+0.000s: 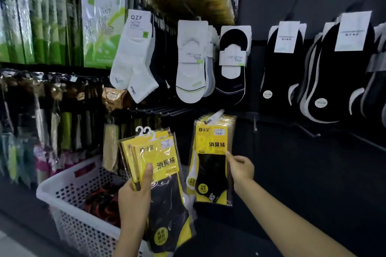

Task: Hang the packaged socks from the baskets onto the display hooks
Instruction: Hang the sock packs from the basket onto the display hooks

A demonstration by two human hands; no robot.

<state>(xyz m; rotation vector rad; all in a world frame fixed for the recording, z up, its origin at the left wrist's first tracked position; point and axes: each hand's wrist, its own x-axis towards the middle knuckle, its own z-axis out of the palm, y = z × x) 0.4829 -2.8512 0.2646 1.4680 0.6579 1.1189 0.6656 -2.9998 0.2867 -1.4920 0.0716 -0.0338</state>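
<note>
left grip [135,192] clenched round a stack of sock packs [158,165] | right grip [240,168] pinching the hung packs [211,146], hook [215,116] up above it | white basket [73,227] sits down-left of left grip

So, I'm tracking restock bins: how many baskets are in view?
1: a white perforated basket at lower left, beside the left hand gripping yellow sock packs; the right hand pinches a hanging sock pack. Others may be out of frame.
</note>
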